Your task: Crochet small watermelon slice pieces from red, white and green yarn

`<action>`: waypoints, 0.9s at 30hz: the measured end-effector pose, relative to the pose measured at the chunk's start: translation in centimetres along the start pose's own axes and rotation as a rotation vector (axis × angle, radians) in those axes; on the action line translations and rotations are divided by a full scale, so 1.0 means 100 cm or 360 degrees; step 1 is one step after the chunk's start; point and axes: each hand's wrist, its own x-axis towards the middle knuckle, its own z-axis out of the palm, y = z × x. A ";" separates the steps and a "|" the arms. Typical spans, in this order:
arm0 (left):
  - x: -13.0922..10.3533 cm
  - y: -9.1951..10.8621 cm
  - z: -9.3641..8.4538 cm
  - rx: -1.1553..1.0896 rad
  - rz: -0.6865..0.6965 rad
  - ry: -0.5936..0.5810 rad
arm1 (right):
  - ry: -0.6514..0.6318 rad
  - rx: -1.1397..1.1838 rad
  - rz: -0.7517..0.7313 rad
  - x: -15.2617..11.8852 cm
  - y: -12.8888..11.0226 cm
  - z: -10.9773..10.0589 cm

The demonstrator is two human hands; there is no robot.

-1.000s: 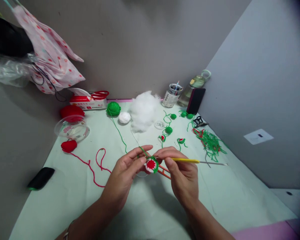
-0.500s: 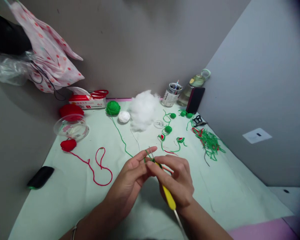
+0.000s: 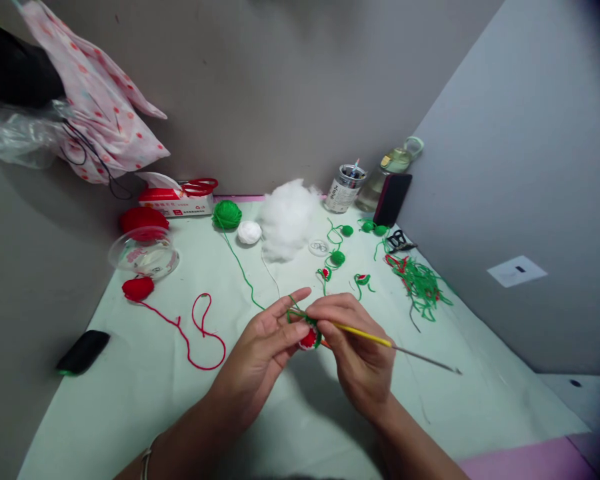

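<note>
My left hand (image 3: 265, 347) pinches a small crochet piece (image 3: 309, 339), red in the middle with a white and green edge. Green yarn (image 3: 244, 277) runs from a green yarn ball (image 3: 227, 215) over the raised left index finger. In my right hand (image 3: 363, 350) is a crochet hook (image 3: 365, 333) with a yellow grip, held between thumb and fingers. Its working tip is at the green edge of the piece, hidden by fingers and yarn. The hook's bare metal other end points out to the right.
White stuffing (image 3: 289, 220) and a white yarn ball (image 3: 249, 232) lie at the back. Red yarn (image 3: 207, 333) loops on the left near a clear tub (image 3: 145, 257). Green yarn scraps (image 3: 423, 287), a phone (image 3: 393, 199) and a pen can (image 3: 345, 190) stand or lie right.
The hook has swung from pointing down toward me to lying nearly level, its back end out to the right. My right hand has turned, and the red crochet piece now shows.
</note>
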 end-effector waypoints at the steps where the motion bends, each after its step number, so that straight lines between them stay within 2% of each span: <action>1: 0.000 -0.001 0.000 0.0044 0.0051 0.0029 | -0.0022 -0.0058 -0.0020 0.000 0.001 0.000; 4: 0.001 -0.006 0.000 0.0034 0.0140 0.0095 | 0.0029 -0.0460 -0.0255 -0.006 0.005 0.003; 6: 0.002 -0.008 0.000 -0.0081 0.0076 0.0065 | 0.0063 -0.0530 -0.0310 -0.011 0.005 0.004; 10: 0.003 -0.002 -0.002 -0.0201 -0.0046 0.0009 | 0.0104 -0.0003 0.0037 -0.009 0.001 0.001; 16: 0.001 0.013 -0.008 -0.0134 -0.0033 -0.0004 | 0.0294 0.0800 0.0574 0.004 0.005 -0.005; 19: 0.000 0.011 -0.010 -0.0053 0.0010 -0.0025 | 0.0266 0.1110 0.0853 0.007 0.006 -0.005; 21: 0.001 0.007 -0.010 0.0052 0.0073 -0.0041 | 0.0191 0.1168 0.0922 0.006 0.005 -0.003; 25: 0.002 0.000 -0.009 0.0286 0.0196 -0.0059 | 0.0078 0.0930 0.0785 0.001 0.006 0.001; 27: 0.003 -0.001 -0.010 0.0346 0.0204 -0.0041 | 0.0059 0.0926 0.0835 -0.001 0.007 0.001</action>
